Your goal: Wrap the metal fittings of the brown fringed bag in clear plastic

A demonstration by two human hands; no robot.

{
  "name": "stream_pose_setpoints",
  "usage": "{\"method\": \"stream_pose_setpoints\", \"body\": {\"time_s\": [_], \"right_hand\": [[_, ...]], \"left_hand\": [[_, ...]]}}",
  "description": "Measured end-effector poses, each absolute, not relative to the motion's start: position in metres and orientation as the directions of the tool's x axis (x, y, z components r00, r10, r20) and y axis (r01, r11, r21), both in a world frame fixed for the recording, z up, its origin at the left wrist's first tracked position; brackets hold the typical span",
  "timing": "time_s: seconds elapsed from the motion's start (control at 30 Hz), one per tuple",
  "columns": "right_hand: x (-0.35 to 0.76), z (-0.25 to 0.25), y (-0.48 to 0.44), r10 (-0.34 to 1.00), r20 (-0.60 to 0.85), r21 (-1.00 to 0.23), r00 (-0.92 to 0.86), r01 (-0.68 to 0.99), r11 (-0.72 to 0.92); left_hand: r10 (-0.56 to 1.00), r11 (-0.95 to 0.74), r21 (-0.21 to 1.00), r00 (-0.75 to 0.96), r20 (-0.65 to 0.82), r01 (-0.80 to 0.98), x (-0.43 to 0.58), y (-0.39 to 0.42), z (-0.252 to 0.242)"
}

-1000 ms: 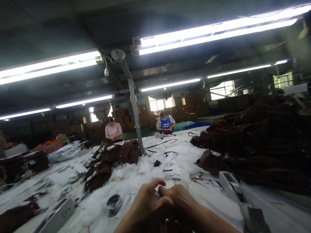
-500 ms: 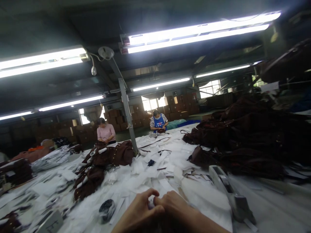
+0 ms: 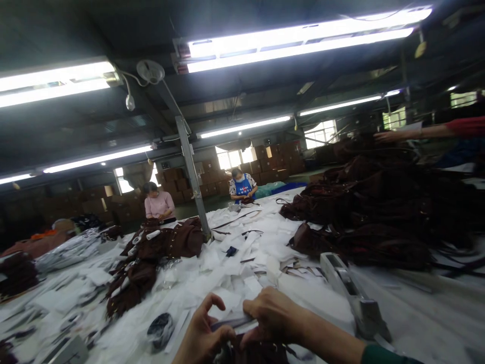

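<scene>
At the bottom centre, my left hand is curled, with its index finger raised and its thumb against the left end of a thin pale strip. My right hand pinches the strip's other end. Just below both hands lies dark brown fabric with small metal bits, partly cut off by the frame edge; it looks like part of a bag. To the right of my right hand stands a grey tape dispenser. A roll wrapped in dark and clear material rests left of my left hand.
White paper sheets cover the table. Dark brown bags are heaped at right, with another brown pile by a metal post. Two co-workers stand across the table; another person's arm reaches in over the right heap.
My hands have moved apart, and the pale strip and brown fabric now show between and below them. A co-worker's red-sleeved arm has come in at the right. The view has shifted slightly.
</scene>
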State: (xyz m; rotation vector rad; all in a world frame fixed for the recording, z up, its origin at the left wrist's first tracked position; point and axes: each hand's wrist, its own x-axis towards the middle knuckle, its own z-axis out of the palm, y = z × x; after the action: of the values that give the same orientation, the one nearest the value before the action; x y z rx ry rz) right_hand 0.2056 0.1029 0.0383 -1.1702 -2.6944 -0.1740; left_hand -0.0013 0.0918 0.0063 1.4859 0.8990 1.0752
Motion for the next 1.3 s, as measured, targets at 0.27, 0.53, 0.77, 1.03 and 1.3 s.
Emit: {"method": "stream_pose_setpoints", "body": {"time_s": [0.27,0.53,0.77,1.03,1.3], "right_hand": [[0.174,0.009,0.089,0.759,0.354,-0.475,-0.547,0.593,0.65],[0.176,-0.004,0.089,0.677,0.288,0.155,-0.677,0.73,0.665],[0.174,0.022,0.096,0.732,0.398,-0.453,-0.553,0.576,0.681],[0.186,-0.002,0.102,0.811,0.279,-0.334,-0.514,0.741,0.583],[0.182,0.015,0.107,0.752,0.344,-0.359,-0.562,0.662,0.658]], "left_hand": [[0.962,-0.271,0.869,-0.088,0.258,-0.413,0.009,0.087,0.015],[0.894,-0.292,0.901,0.426,0.138,0.322,0.01,0.085,0.022],[0.963,-0.17,0.982,0.198,0.182,-0.077,0.026,0.087,0.027],[0.95,-0.114,0.993,0.29,0.117,-0.028,0.028,0.094,0.012],[0.963,-0.165,0.974,0.189,0.192,-0.154,0.036,0.096,0.016]]}}
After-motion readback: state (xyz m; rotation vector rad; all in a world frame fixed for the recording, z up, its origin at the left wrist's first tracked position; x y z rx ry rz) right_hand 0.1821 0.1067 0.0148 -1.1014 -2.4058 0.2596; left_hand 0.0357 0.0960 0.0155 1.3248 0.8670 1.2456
